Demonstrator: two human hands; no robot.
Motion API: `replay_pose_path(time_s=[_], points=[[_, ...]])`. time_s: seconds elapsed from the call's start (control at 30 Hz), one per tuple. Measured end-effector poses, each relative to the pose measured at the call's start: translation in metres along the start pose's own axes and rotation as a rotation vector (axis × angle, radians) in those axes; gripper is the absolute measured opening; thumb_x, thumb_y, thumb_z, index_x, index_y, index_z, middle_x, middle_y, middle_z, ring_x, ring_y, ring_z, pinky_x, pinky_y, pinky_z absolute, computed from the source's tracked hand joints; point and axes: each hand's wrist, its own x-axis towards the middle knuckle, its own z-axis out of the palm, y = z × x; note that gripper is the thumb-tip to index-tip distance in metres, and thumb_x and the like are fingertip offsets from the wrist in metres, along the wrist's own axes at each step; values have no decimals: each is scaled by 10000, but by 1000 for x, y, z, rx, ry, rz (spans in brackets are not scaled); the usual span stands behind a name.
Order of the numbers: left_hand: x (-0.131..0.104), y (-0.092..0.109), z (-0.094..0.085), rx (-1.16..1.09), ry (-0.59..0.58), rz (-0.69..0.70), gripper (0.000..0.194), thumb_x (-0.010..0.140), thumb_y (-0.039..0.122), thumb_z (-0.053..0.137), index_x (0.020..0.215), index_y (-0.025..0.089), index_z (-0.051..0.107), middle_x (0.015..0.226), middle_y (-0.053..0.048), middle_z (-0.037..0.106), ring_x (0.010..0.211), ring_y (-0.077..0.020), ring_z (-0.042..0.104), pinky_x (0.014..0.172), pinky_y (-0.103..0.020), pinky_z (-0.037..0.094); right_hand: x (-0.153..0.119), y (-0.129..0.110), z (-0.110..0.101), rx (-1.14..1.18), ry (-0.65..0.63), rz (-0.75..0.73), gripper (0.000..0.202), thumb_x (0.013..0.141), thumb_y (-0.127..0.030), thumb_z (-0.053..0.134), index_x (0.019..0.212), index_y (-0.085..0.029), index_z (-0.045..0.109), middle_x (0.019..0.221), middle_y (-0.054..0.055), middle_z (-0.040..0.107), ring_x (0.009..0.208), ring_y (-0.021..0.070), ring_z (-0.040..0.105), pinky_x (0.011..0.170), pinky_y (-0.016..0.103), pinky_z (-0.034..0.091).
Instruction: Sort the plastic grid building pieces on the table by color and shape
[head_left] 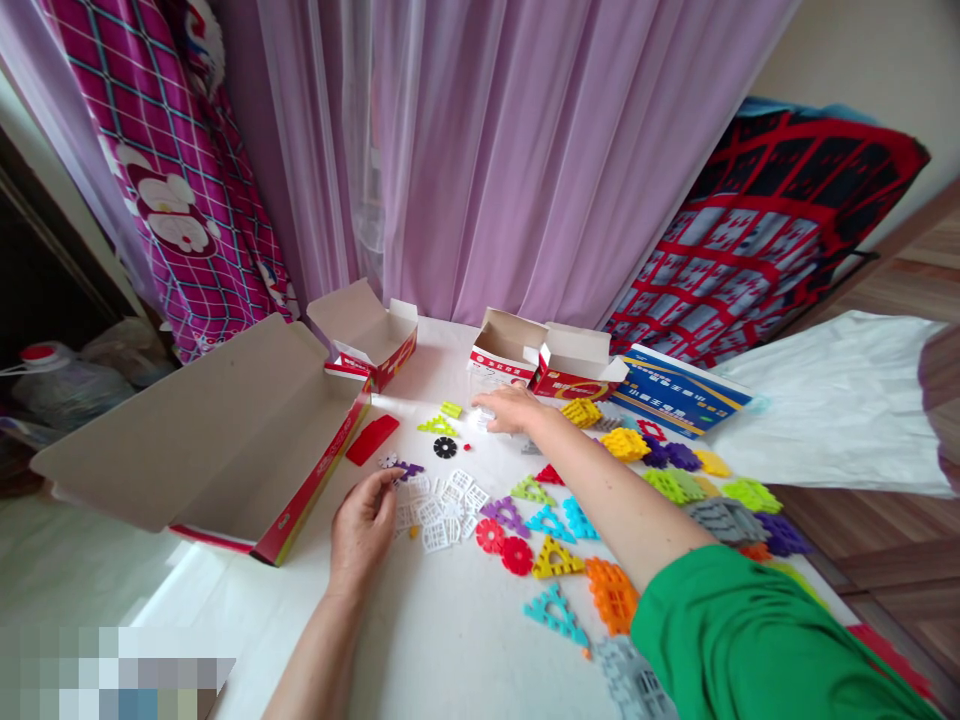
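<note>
My left hand (365, 520) rests at the left edge of a loose pile of white plastic window pieces (442, 510). Its fingers are curled together, with the tips by a small purple toothed piece (410, 469) and a white flower-shaped disc (388, 461); what they pinch, if anything, is hidden. My right hand (508, 408) reaches across to the front of a small open red-and-white box (504, 345). Its fingers bend down around white plastic pieces (484, 416), partly covered by the hand. A black notched disc (445, 447) lies between my hands.
A large open carton (247, 450) stands at the left, with another small open box (382, 345) behind. Beside the right box sit a red box (574, 370) and a blue box (675, 388). Yellow blocks (625, 444), red discs (517, 556) and an orange block (611, 595) lie around my right arm.
</note>
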Motion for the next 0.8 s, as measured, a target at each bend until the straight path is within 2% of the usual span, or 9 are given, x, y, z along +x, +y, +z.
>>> replay_pose_path(time_s=[0.13, 0.2, 0.3, 0.43, 0.57, 0.67, 0.8], points=[[0, 2, 0, -11, -1, 3, 305, 801, 341, 483, 951, 218, 718, 941, -48, 747, 867, -208, 683, 803, -333, 531, -9, 4, -4, 42, 50, 21, 553, 808, -316, 623, 1350, -268, 525, 1240, 112, 650, 1176, 302, 545, 968, 439, 355], [1, 2, 0, -14, 0, 1, 308, 799, 340, 478, 947, 218, 719, 936, -47, 747, 858, -207, 683, 802, -334, 532, -19, 4, -1, 101, 125, 27, 481, 824, -286, 592, 1303, -256, 567, 1246, 90, 654, 1166, 275, 558, 957, 396, 370], [1, 3, 0, -10, 3, -1, 302, 797, 332, 479, 941, 223, 721, 929, -42, 747, 848, -205, 683, 797, -332, 533, -37, -4, 11, 230, 193, 44, 325, 848, -248, 530, 1138, -258, 675, 1156, 36, 704, 1041, 213, 628, 848, 301, 421], [1, 3, 0, -13, 11, 2, 294, 792, 324, 487, 936, 222, 722, 905, -37, 746, 827, -199, 683, 783, -325, 535, -62, -27, 30, 305, 100, -24, 244, 825, -244, 539, 964, -266, 739, 983, 7, 752, 928, 194, 663, 755, 264, 423], [1, 5, 0, -33, 19, -13, 294, 789, 324, 484, 925, 218, 722, 857, -29, 742, 830, -199, 685, 786, -323, 537, -80, -50, 38, 320, 68, -62, 251, 782, -329, 602, 985, -251, 726, 1010, 27, 740, 929, 205, 658, 737, 263, 416], [1, 6, 0, -42, 15, -19, 300, 791, 334, 485, 932, 213, 721, 832, -28, 739, 835, -203, 685, 794, -328, 535, -85, -63, 39, 293, 69, -9, 336, 739, -406, 641, 1015, -223, 696, 1038, 56, 724, 935, 228, 653, 737, 277, 417], [0, 6, 0, -46, 11, -17, 300, 792, 340, 491, 935, 209, 720, 824, -30, 736, 828, -204, 683, 792, -331, 534, -86, -77, 41, 240, 56, 97, 305, 757, -358, 603, 1017, -213, 670, 1003, 71, 725, 924, 232, 655, 722, 287, 415]])
